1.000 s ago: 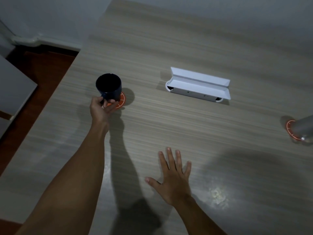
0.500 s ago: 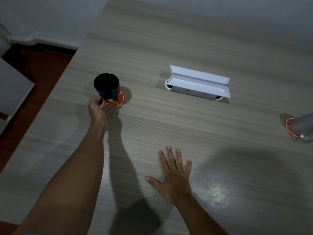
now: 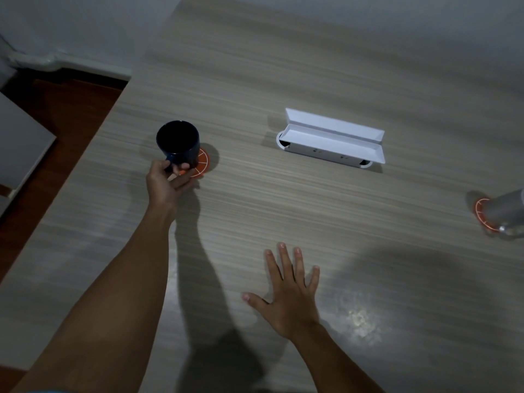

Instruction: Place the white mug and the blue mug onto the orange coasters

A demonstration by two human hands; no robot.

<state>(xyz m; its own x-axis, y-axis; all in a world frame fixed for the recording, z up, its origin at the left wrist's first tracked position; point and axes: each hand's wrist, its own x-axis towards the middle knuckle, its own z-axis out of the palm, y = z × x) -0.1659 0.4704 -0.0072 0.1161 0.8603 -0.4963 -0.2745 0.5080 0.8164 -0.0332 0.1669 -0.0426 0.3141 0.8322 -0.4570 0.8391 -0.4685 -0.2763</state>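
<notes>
Across the whole view stretches a pale grey wood-grain worktop (image 3: 312,80), with a strip of reddish-brown floor (image 3: 56,109) beyond its edge at 9 o'clock. Near the centre, toward 1 o'clock, lies a white oblong box (image 3: 331,143) with its flaps spread open. At 6 o'clock the right hand (image 3: 286,299) lies palm down on the worktop, fingers (image 3: 283,259) spread open and holding nothing. At 10 o'clock the left hand (image 3: 164,182) has its fingers (image 3: 184,166) curled closed around the handle side of the dark blue ceramic mug (image 3: 178,146). That mug stands upright over the left orange round coaster (image 3: 202,165), which shows from under its base on the 4 o'clock side; whether the base touches the coaster I cannot tell. At 3 o'clock, cut by the frame edge, the white mug (image 3: 507,208) sits on the second orange round coaster (image 3: 480,214), well apart from both hands.
</notes>
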